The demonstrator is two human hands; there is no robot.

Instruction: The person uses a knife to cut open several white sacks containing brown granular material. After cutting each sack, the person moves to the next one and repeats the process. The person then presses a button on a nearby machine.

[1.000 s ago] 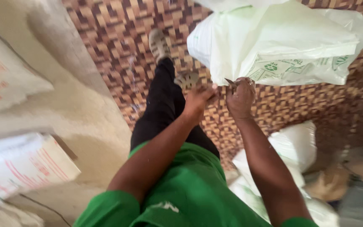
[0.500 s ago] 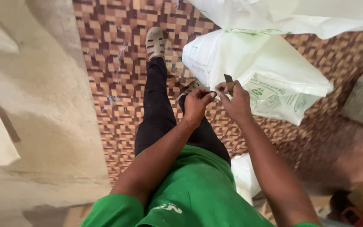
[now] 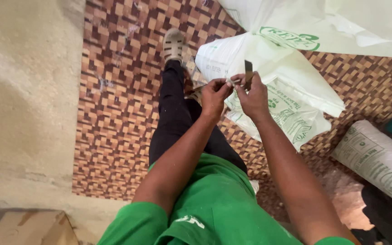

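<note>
Standing on brown patterned floor beside tan wall, white sacks nearby.

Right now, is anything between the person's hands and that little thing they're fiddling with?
Nothing visible is. The left hand and right hand meet in front of the body, both pinching a small pale item directly. The right hand also holds a thin dark blade-like strip upright. The white sack lies behind on the floor.
</note>
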